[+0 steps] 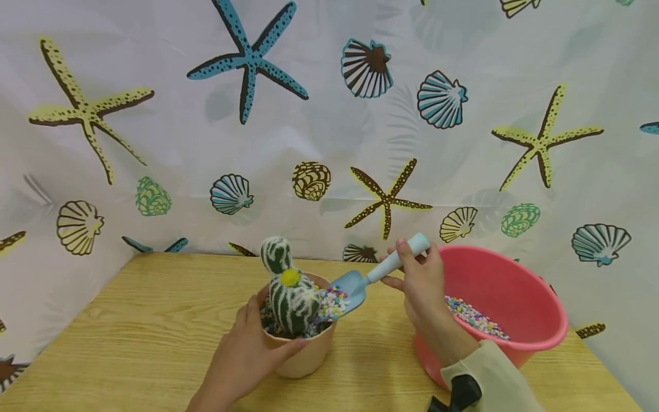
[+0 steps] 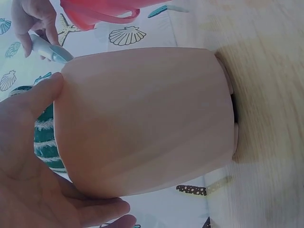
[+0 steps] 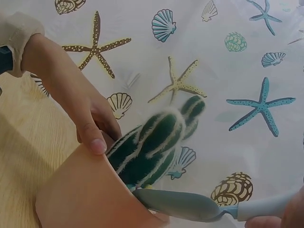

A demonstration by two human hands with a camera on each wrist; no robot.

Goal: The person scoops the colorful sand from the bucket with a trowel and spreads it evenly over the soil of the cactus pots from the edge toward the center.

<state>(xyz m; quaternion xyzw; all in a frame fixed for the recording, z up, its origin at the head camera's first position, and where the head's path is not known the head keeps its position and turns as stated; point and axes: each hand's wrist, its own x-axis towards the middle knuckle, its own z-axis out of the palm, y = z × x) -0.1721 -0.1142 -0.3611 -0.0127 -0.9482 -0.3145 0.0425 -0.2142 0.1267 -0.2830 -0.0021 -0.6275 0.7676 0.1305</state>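
Curled around the pale handle of a small scoop [image 1: 355, 289], the right hand [image 1: 423, 283] has a firm hold. Its partner, the left hand [image 1: 246, 349], grips the pot [image 1: 306, 356] with the thumb on the near side of the rim and the fingers around the far side. This pot sits on the table [image 1: 128, 326], in front of the person, and the bucket [image 1: 520, 292] is to its right, well apart.

The step in hand is, I judge, the pouring of coloured pebbles [image 1: 333, 302] beside the cactus [image 1: 294, 309]. The scoop blade slopes down over the right edge of the pot; whether it touches the rim, I cannot tell. As I think, the next move calls for a little more tilt of the right wrist, while the left hand holds the pot steady. If the tilt is too quick, some grains could fall outside the rim.

About the materials: the pot is smooth, matt and peach-coloured, round and narrower toward the bottom. The cactus looks soft, perhaps knitted, dark green with fuzzy white stripes, and it carries a yellow tuft [image 1: 290, 277]. The scoop seems plastic, with a hollow blade and a thick rounded handle. The bucket is glossy pinkish-red, wide at the mouth, with more small grains [image 1: 476, 318] inside. Straight grain lines run along the wood-like table.
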